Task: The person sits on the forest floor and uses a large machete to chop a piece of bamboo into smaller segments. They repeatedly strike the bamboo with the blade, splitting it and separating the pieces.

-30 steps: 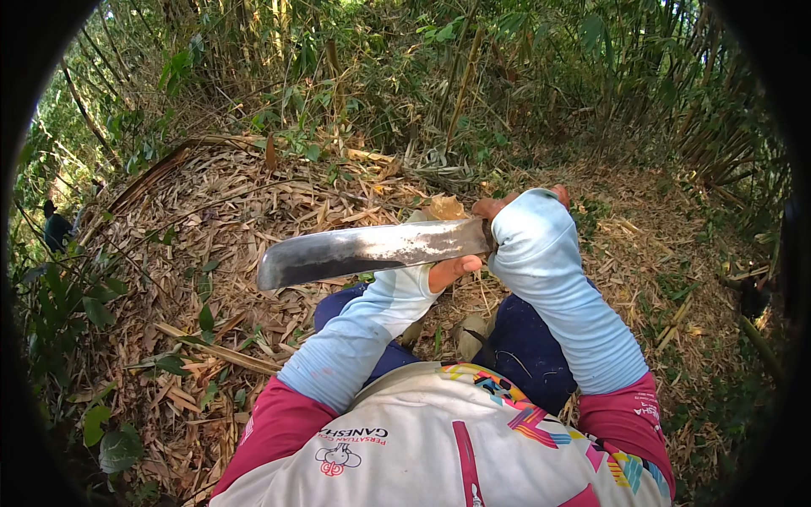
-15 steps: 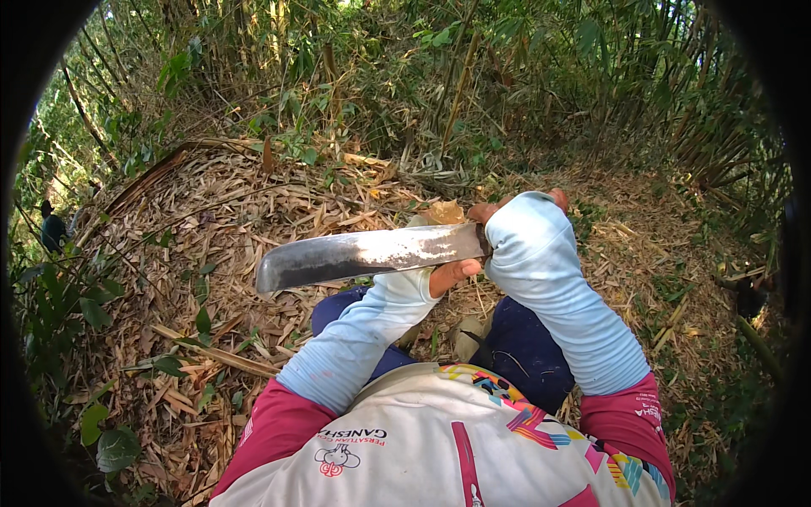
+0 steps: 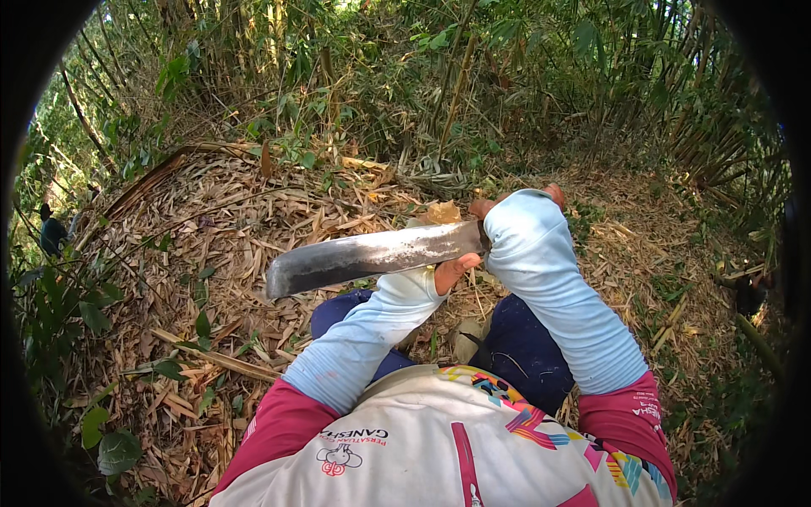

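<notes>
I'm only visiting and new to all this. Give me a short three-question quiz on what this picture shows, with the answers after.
1. True or false: the blade points toward the person's left.
2. What covers the ground under it? A) snow B) dry bamboo leaves C) gravel
3. Fill in: the forearms wear light blue ____.

Key:
1. True. The long dark blade runs leftward from the hands.
2. B. Dry leaves and stalks lie all around.
3. Sleeves. The right hand is mostly hidden by its sleeve where the blade's handle end meets it, and the left hand sits just below the blade's base.
</notes>
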`<state>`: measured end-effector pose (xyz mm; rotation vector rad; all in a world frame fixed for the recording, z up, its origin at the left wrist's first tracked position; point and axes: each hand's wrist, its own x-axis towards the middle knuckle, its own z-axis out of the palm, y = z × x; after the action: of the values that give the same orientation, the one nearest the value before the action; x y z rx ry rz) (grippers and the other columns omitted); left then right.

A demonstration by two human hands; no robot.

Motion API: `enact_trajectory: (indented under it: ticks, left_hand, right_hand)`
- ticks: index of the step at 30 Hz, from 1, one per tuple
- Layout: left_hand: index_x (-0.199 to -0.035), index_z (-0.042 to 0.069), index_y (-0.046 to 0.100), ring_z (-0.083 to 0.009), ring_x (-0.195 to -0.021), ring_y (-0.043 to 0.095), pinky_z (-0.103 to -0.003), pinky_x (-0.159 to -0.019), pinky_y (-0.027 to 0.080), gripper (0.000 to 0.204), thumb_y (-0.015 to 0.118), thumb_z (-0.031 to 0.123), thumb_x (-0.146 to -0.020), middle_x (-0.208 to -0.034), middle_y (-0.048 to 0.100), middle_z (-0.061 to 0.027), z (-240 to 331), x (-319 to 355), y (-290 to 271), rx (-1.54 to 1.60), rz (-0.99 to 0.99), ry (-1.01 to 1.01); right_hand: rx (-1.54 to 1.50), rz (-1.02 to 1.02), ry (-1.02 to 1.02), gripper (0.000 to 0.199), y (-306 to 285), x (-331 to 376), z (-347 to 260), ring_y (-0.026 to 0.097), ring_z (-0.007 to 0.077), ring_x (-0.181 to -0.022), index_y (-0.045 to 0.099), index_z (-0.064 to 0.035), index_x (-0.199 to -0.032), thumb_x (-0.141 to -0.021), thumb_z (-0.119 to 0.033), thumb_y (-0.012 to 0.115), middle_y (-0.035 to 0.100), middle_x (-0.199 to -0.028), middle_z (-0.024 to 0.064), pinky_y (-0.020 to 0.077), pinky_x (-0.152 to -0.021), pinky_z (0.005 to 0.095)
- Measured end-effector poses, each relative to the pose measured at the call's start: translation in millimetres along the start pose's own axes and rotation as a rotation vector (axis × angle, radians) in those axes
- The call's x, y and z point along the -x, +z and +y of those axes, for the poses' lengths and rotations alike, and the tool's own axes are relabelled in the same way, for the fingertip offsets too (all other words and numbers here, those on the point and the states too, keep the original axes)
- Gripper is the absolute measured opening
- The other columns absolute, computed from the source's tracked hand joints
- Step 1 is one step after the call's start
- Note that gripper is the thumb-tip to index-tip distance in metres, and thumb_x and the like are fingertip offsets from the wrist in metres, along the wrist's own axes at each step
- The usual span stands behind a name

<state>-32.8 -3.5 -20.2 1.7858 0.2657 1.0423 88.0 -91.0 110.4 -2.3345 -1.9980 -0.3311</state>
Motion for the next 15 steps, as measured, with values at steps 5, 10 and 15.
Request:
enact_trajectory:
  ticks: [5, 10, 15]
  left_hand:
    - [-0.106, 0.011, 0.067, -0.0209, -0.087, 0.066, -0.034, -0.076, 0.051, 0.034, 0.075, 0.035, -0.084, -0.098, 0.070, -0.0048, 36, -5, -4, -0.031, 0.079, -0.027]
    - [-0.101, 0.008, 0.068, -0.0166, -0.081, 0.065, -0.032, -0.074, 0.051, 0.030, 0.077, 0.031, -0.083, -0.090, 0.070, -0.0039, 31, -2, -4, -0.030, 0.111, -0.142]
    - [-0.099, 0.005, 0.060, -0.0046, -0.079, 0.056, -0.022, -0.071, 0.045, 0.025, 0.078, 0.014, -0.083, -0.085, 0.063, 0.0044, 56, 17, -6, 0.272, 0.229, -0.302]
  right_hand:
    - [-0.002, 0.069, -0.016, 0.037, 23, -3, 12, 0.063, 0.0264, -0.076, 0.063, -0.0088, -0.105, -0.087, -0.039, 0.051, 0.065, -0.080, 0.0097, 0.0413, -0.075, 0.0390]
    - [0.122, 0.050, 0.041, 0.050, 40, -9, 14, 0.062, 0.0251, -0.075, 0.060, -0.0060, -0.111, -0.093, -0.049, 0.041, 0.062, -0.079, 0.0088, 0.0443, -0.070, 0.0356]
    - [-0.547, 0.544, 0.315, 0.027, 53, -16, 33, 0.061, 0.0175, -0.072, 0.062, -0.0041, -0.111, -0.086, -0.014, 0.066, 0.065, -0.084, 0.0087, 0.0474, -0.063, 0.0306]
